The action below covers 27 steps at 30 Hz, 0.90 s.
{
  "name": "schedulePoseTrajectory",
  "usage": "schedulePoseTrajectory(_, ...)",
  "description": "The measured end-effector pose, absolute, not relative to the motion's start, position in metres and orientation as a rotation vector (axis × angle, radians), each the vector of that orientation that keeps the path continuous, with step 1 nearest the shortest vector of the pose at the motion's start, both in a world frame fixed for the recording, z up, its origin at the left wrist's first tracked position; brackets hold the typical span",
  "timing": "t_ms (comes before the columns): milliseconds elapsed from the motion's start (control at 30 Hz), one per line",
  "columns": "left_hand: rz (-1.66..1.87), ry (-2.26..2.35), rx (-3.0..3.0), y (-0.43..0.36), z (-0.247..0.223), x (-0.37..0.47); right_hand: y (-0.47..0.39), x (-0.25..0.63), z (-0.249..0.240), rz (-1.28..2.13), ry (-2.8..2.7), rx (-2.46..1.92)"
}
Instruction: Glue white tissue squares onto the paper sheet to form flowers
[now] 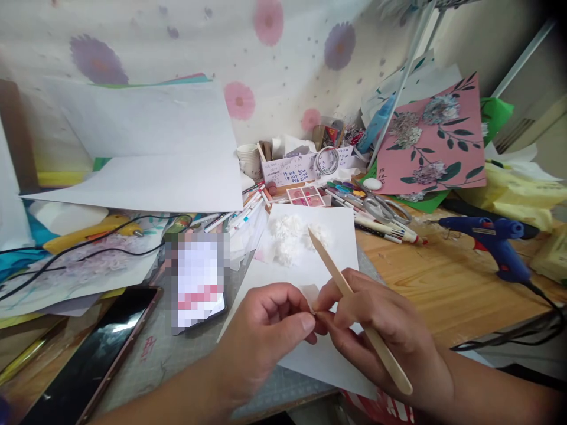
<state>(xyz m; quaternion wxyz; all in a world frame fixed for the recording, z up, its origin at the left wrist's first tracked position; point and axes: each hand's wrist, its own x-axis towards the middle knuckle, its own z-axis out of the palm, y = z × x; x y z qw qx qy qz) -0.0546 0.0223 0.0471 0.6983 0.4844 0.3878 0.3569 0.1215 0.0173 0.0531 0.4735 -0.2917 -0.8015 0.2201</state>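
Observation:
Over a white paper sheet (261,301), my left hand (266,330) pinches with thumb and forefinger, meeting the fingertips of my right hand (381,324). A small thin whitish piece (310,294) shows between the fingertips, its lower part hidden. A flat wooden craft stick (330,262), cut to a point at its far end, is held slantwise between the fingers of my right hand. Beyond the hands, several fluffy white paper-like tufts (287,236) lie on the sheet, and the stick's tip reaches in front of one.
A blue glue gun (496,236) rests at right, its cord trailing off. At left are a yellow glue gun (93,230), a dark phone (97,360) and a second, blurred-out screen (199,283). Pens, scissors (385,209) and a pink flower card (443,141) stand behind.

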Motion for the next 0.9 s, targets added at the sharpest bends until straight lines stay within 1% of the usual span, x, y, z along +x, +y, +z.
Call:
schedulePoseTrajectory(200, 0.773, 0.922, 1.016, 0.024, 0.044, -0.053, 0.019, 0.121, 0.051, 0.476, -2.032, -0.655)
schedulePoseTrajectory(433, 0.721, 1.013, 1.082, 0.025, 0.051, -0.051, 0.017, 0.119, 0.049, 0.567, -1.973, -0.656)
schedulePoseTrajectory(533, 0.667, 1.075, 1.167, 0.027, 0.053, -0.051, 0.018, 0.120, 0.046, 0.724, -1.832, -0.763)
schedulePoseTrajectory(667, 0.566, 1.157, 1.343, 0.033, 0.053, -0.058, 0.023, 0.126, 0.040, 1.001, -1.463, -0.977)
schedulePoseTrajectory(767, 0.548, 1.251, 1.537, 0.040, 0.052, -0.064, 0.027, 0.134, 0.035, 1.094, -1.298, -1.018)
schedulePoseTrajectory(900, 0.524, 1.362, 1.785, 0.050, 0.050, -0.069, 0.030, 0.143, 0.027, 1.143, -1.238, -1.043)
